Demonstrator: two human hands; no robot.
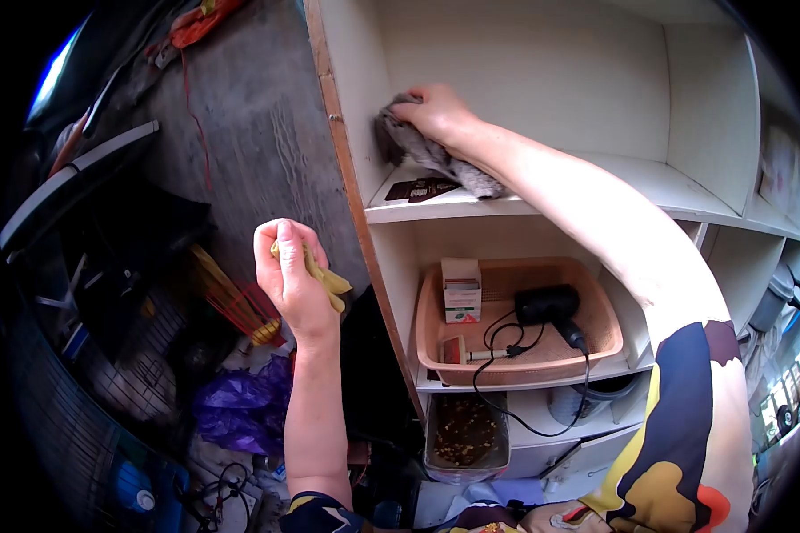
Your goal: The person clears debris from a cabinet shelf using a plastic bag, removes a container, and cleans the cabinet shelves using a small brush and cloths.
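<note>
My right hand [436,114] grips a dark grey cloth [418,147] and presses it against the left inner wall of a white shelf unit [524,200]. Part of the cloth hangs down onto the upper shelf board, beside a dark printed patch [418,189]. My left hand [292,271] is raised in front of the grey panel, left of the unit, with its fingers closed round a yellow cloth [329,282]. One end of that cloth sticks out below the fingers.
Below sits a peach plastic basket [431,360] with a black hair dryer [547,305], its cord, a small white box [462,291] and a brush [458,350]. A clear container [467,435] stands lower. Purple plastic bags [244,409] and wire baskets [89,391] crowd the left.
</note>
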